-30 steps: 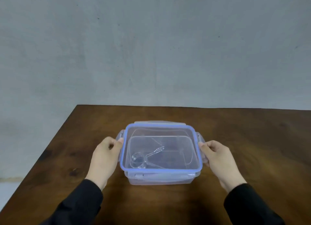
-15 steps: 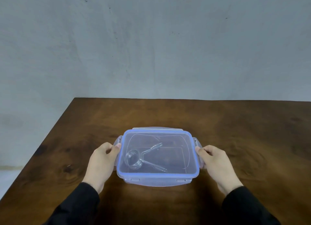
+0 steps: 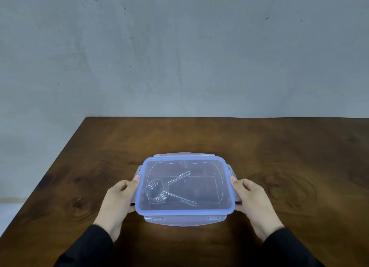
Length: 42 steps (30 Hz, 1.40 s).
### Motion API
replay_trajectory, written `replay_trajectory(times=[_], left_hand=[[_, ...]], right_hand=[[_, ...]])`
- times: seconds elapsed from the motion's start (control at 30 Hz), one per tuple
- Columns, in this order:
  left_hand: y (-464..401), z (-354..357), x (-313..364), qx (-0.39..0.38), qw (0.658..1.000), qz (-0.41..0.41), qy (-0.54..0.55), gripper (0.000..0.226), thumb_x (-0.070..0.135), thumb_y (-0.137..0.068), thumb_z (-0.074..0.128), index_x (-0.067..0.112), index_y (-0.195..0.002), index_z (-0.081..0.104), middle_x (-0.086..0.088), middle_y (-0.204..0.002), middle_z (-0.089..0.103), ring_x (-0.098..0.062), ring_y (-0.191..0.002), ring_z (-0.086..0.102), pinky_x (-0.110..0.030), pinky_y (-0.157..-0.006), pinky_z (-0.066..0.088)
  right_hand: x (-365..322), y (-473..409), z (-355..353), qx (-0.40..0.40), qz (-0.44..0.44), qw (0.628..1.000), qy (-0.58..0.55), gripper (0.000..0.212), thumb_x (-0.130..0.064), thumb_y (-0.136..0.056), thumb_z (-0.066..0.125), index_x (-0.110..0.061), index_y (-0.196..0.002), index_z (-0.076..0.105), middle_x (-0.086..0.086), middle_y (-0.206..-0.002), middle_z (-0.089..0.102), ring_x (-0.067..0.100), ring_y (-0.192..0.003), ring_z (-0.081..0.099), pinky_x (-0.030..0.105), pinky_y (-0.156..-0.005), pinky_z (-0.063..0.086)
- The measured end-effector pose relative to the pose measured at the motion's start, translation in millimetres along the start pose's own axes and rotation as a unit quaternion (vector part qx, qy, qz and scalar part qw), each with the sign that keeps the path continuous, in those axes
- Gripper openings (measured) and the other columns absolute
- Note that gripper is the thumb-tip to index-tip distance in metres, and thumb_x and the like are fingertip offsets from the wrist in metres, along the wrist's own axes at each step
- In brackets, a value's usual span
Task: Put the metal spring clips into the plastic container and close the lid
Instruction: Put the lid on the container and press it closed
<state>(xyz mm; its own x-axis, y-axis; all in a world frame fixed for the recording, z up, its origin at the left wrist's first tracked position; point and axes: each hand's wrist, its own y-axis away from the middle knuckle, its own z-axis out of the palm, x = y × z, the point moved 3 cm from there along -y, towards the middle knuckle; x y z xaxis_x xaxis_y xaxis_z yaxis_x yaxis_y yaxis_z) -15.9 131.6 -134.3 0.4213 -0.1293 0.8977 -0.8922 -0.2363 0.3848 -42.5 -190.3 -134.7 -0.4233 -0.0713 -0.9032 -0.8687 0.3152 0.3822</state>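
While black sleeves reach in from the near edge, the left hand and right hand curl loosely against the side latches of the container, thumbs on its blue-rimmed lid; inside lies one spring clip, on the wooden table

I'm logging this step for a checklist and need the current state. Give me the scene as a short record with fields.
surface: wooden table, grey wall behind
container: clear plastic, resting on the table
lid: blue-rimmed, lying on top of the container
contents: one metal spring clip seen through the lid
left hand: against the container's left side, thumb at the lid's edge
right hand: against the right side, thumb at the lid's edge
latches: front flap appears down; side flaps partly hidden, cannot tell
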Motion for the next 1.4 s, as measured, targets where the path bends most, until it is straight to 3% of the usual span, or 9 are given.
replay_trajectory(times=[0.13, 0.23, 0.37, 0.67, 1.0, 1.1, 1.2, 1.3, 1.4], left_hand=[[-2.0, -2.7, -0.3, 0.054, 0.996, 0.058, -0.036, 0.032, 0.045, -0.093, 0.058, 0.016, -0.106, 0.062, 0.000, -0.102, 0.072, -0.021, -0.095, 0.069, -0.038, -0.079, 0.054], [12.5, -10.0, 9.1, 0.102, 0.978, 0.153, -0.100, 0.040, 0.036, -0.098, 0.051, 0.023, -0.136, 0.051, 0.010, -0.128, 0.057, -0.013, -0.118, 0.054, -0.033, -0.096, 0.041], [27.6, -1.9, 8.2, 0.023, 0.964, 0.191, -0.182, 0.059, 0.036, -0.095, 0.057, 0.027, -0.150, 0.039, 0.017, -0.147, 0.041, -0.004, -0.136, 0.037, -0.028, -0.112, 0.028], [34.4, 18.9, -8.4, -0.034, 0.993, 0.099, -0.059, 0.059, 0.039, -0.097, 0.048, 0.035, -0.153, 0.029, 0.022, -0.136, 0.049, 0.009, -0.106, 0.053, -0.005, -0.083, 0.041], [32.2, 22.4, -12.8, -0.059, 0.993, 0.099, -0.025, 0.063, 0.049, -0.093, 0.042, 0.041, -0.153, 0.022, 0.022, -0.148, 0.038, -0.002, -0.127, 0.042, -0.024, -0.104, 0.036], [30.5, 17.9, -13.4, -0.068, 0.992, 0.102, -0.025, 0.066, 0.053, -0.093, 0.042, 0.045, -0.152, 0.015, 0.027, -0.148, 0.033, 0.004, -0.124, 0.039, -0.022, -0.103, 0.032], [27.5, 6.5, -7.4, -0.025, 0.984, 0.163, -0.067, 0.068, 0.059, -0.089, 0.042, 0.048, -0.151, 0.015, 0.032, -0.149, 0.028, 0.001, -0.134, 0.035, -0.025, -0.106, 0.031], [29.9, 6.1, 11.5, -0.017, 0.911, 0.335, -0.241, 0.058, 0.062, -0.090, 0.044, 0.041, -0.143, 0.036, 0.034, -0.140, 0.036, 0.002, -0.132, 0.033, -0.031, -0.109, 0.029], [28.7, 26.6, 13.4, -0.113, 0.734, 0.504, -0.441, 0.066, 0.074, -0.086, 0.045, 0.034, -0.138, 0.050, 0.015, -0.148, 0.044, -0.007, -0.141, 0.031, -0.038, -0.115, 0.019]], right_hand=[[0.0, -3.3, -0.9, 0.073, -0.030, 0.994, 0.077, 0.022, -0.037, -0.096, 0.064, -0.019, -0.107, 0.063, -0.002, -0.103, 0.072, 0.016, -0.093, 0.071, 0.034, -0.076, 0.063], [-4.7, 5.3, -3.3, 0.122, -0.100, 0.975, 0.157, 0.042, -0.037, -0.093, 0.068, -0.024, -0.132, 0.057, -0.006, -0.129, 0.059, 0.015, -0.115, 0.058, 0.034, -0.092, 0.053], [-3.0, 24.0, 7.5, 0.082, -0.144, 0.965, 0.204, 0.058, -0.040, -0.097, 0.061, -0.021, -0.150, 0.048, -0.005, -0.149, 0.053, 0.017, -0.137, 0.050, 0.037, -0.110, 0.044], [9.2, 23.3, 20.0, 0.019, -0.111, 0.985, 0.130, 0.034, -0.034, -0.104, 0.048, -0.039, -0.137, 0.057, -0.032, -0.102, 0.069, -0.007, -0.098, 0.065, 0.007, -0.068, 0.052], [7.6, 21.9, 20.0, 0.002, -0.107, 0.987, 0.123, 0.023, -0.030, -0.105, 0.047, -0.045, -0.120, 0.056, -0.029, -0.105, 0.066, -0.004, -0.094, 0.066, 0.003, -0.060, 0.050], [1.0, 23.4, 16.3, 0.000, -0.094, 0.985, 0.148, 0.035, -0.034, -0.102, 0.053, -0.039, -0.137, 0.054, -0.018, -0.137, 0.061, 0.009, -0.124, 0.060, 0.017, -0.085, 0.056], [-23.4, 24.0, 11.8, 0.055, -0.148, 0.956, 0.247, 0.066, -0.045, -0.097, 0.056, -0.033, -0.157, 0.031, -0.017, -0.166, 0.020, 0.013, -0.149, 0.031, 0.037, -0.114, 0.038], [-58.1, 15.4, 26.5, 0.014, -0.275, 0.909, 0.314, 0.059, -0.045, -0.098, 0.053, -0.031, -0.154, 0.039, -0.023, -0.152, 0.035, 0.002, -0.143, 0.034, 0.027, -0.116, 0.030], [-70.5, -8.9, 53.7, -0.098, -0.332, 0.843, 0.412, 0.056, -0.046, -0.101, 0.049, -0.024, -0.153, 0.042, -0.016, -0.157, 0.037, 0.006, -0.145, 0.033, 0.029, -0.121, 0.027]])
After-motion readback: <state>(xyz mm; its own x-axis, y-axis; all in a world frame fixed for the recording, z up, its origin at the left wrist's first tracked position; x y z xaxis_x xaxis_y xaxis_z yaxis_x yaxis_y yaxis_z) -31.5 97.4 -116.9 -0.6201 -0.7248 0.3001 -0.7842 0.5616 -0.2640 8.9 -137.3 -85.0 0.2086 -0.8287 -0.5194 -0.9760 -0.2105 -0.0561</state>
